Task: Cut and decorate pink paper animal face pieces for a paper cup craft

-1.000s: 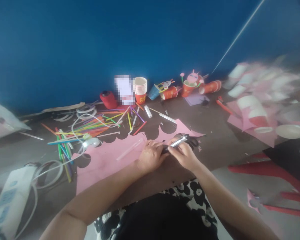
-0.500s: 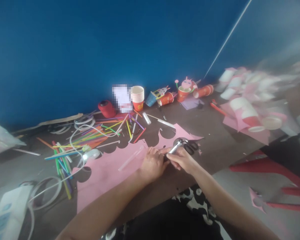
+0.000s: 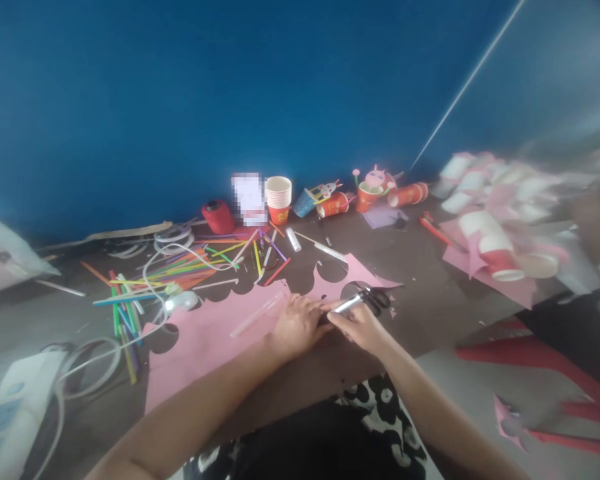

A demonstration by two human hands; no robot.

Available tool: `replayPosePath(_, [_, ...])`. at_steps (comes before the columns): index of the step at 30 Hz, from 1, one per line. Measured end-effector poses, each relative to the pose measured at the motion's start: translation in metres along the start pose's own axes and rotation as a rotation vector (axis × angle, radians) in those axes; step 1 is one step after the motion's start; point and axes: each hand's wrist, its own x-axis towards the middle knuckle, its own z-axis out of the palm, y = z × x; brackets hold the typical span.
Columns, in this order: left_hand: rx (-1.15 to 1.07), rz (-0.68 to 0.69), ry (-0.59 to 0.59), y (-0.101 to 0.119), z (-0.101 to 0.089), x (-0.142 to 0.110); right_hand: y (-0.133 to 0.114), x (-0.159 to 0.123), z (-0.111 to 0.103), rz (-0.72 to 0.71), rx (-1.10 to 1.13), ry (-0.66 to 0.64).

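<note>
My right hand (image 3: 363, 328) is closed around a silver metal hand tool (image 3: 347, 306), whose kind I cannot make out, its shiny bar slanting up to the right. Beside it, my left hand (image 3: 300, 325) rests over the pink paper sheet (image 3: 200, 340), fingers bent together and meeting the right hand. Whatever lies between its fingertips is small, dark and mostly hidden. The sheet has rounded bites cut from its upper edge. Just beyond my right hand lie scissors with black handles (image 3: 379, 300). A clear strip (image 3: 257, 315) lies on the sheet to the left.
Coloured straws (image 3: 180, 270) and a white cable (image 3: 145, 280) spread at left, near a power strip (image 3: 23, 393). Behind stand a red thread spool (image 3: 219, 217) and stacked paper cups (image 3: 279, 200). Decorated cups (image 3: 369, 197) and a blurred pile of white cups (image 3: 500, 180) extend rightward.
The view has shifted slightly. Both hands stay together over the edge of the pink sheet, and the right one keeps its hold on the silver hand tool.
</note>
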Motion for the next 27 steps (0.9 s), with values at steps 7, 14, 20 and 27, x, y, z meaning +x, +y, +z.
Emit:
replayPosePath(7, [0.07,0.078,-0.037,0.002,-0.002,-0.001,-0.026,0.047,-0.08,-0.128,-0.25,0.437])
replayPosePath(14, [0.131,0.075,-0.124,0.007,-0.002,0.002,-0.016,0.125,-0.101,-0.115,-1.037,0.497])
replayPosePath(20, [0.136,0.056,-0.202,0.014,-0.007,-0.004,-0.003,0.07,-0.049,-0.482,-0.807,0.168])
replayPosePath(27, [0.028,-0.03,-0.264,0.018,0.0,-0.02,0.026,0.017,-0.021,-0.476,-0.802,0.151])
